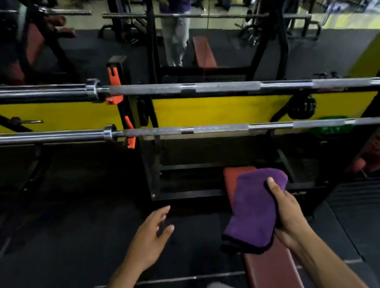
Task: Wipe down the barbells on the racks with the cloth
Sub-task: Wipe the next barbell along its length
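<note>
Our right hand (286, 215) clamps the cloth (253, 212) at five o'clock. Our left hand (151, 238) hangs slack, fingers apart. Two barbells (225, 87) span twelve o'clock.

Two steel barbells lying level on the black rack: upper bar (202, 87) sitting above lower bar (206, 129), bare sleeves pointing left. Folded purple cloth (253, 209) with dark hem hanging below them, well apart, pinched at its right edge.
</note>
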Motion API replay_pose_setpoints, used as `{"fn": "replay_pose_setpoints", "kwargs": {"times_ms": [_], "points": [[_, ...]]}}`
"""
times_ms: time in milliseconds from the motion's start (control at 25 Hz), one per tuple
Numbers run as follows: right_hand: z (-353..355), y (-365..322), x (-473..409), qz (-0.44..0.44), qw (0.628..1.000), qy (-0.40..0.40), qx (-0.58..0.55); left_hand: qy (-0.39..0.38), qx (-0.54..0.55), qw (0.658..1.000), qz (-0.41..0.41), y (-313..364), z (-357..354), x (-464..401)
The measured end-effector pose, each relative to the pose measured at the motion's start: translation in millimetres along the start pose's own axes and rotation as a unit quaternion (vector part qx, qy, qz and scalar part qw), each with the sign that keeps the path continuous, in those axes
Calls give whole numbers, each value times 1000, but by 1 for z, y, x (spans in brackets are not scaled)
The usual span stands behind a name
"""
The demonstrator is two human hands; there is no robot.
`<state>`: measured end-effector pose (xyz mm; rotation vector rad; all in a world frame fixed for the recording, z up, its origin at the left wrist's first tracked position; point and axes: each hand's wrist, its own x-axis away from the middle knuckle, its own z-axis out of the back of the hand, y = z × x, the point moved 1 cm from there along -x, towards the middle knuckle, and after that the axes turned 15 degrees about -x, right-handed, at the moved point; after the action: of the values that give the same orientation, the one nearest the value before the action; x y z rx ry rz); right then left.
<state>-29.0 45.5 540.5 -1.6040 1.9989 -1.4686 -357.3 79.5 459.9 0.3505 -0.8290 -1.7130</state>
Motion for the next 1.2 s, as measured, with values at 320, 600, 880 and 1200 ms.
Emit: {"fn": "replay_pose_setpoints", "kwargs": {"times_ms": [320,600,880,1200], "points": [[-11,-41,-161,100,994,31,34,87,-233,963,-101,36,40,-231],[-52,-60,-315,197,934,13,298,118,-399,908,-45,26,59,-358],[-57,-33,-330,428,660,-80,613,150,-422,893,-42,14,52,-364],[-96,-29,-350,305,638,-103,700,167,-425,889,-24,14,49,-358]]}}
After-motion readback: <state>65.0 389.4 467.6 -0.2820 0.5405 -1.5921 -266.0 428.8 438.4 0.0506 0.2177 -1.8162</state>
